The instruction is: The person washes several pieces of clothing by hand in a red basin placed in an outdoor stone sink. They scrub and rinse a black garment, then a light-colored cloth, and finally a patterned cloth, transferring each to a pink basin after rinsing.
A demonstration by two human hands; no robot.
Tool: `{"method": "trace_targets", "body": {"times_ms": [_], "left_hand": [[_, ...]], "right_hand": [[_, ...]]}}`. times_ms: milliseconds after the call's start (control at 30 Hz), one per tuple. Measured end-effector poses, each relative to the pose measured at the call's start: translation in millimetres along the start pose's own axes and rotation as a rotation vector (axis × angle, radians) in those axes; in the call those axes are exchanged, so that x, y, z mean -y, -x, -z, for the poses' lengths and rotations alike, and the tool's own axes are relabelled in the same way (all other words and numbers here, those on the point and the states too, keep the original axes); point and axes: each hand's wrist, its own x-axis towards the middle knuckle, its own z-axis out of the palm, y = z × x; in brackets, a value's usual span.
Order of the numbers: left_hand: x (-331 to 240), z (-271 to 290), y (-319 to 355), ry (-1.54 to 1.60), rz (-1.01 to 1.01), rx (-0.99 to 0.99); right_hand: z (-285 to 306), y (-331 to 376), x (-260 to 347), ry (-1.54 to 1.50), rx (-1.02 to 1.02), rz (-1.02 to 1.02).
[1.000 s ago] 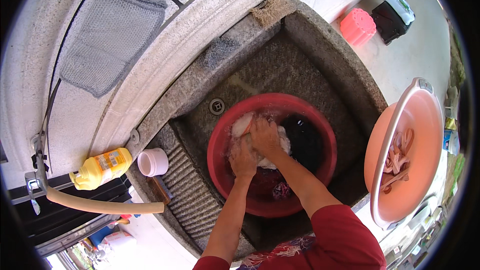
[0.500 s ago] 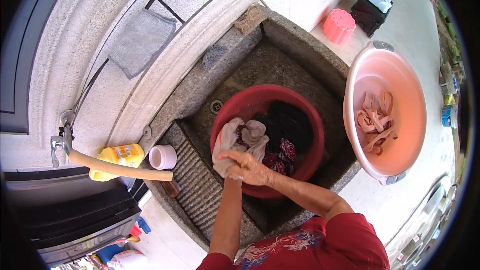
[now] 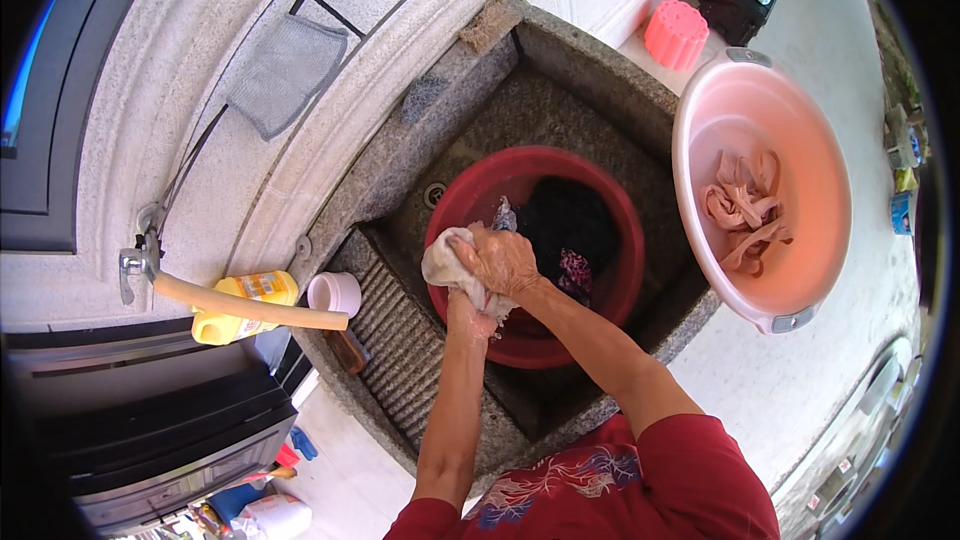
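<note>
A wet whitish cloth is bunched between my two hands over the left side of a red basin. My right hand is wrapped round it from above. My left hand grips it from below, its fingers mostly hidden by the cloth. Splashes of water show around the cloth. Black clothing lies in the basin, with a dark pink-patterned piece beside it, partly behind my right forearm.
The basin stands in a stone sink with a ribbed washboard. A hose-fitted tap, yellow bottle, pink-white cup and brush are at left. A pink tub holding pinkish straps stands right.
Both hands have closed tighter on the whitish cloth and lifted it, squeezing it into a smaller bunch. My right hand has moved up over it. The whole view has shifted slightly.
</note>
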Motion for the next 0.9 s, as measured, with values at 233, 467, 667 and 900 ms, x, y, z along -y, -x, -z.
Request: {"method": "trace_targets", "body": {"times_ms": [233, 467, 667, 900], "left_hand": [[0, 32, -18, 0.061, -0.207, 0.525], [8, 13, 0, -0.203, 0.055, -0.196], [17, 24, -39, -1.637, -0.893, -0.241], [9, 65, -96, -1.739, -0.375, -0.094]], "right_hand": [[-9, 60, 27, -0.081, 0.070, 0.147], [-27, -24, -92, 0.127, -0.079, -0.232], [-58, -11, -107, 0.485, -0.143, -0.058], [-67, -62, -140, -0.006, 0.289, -0.117]]}}
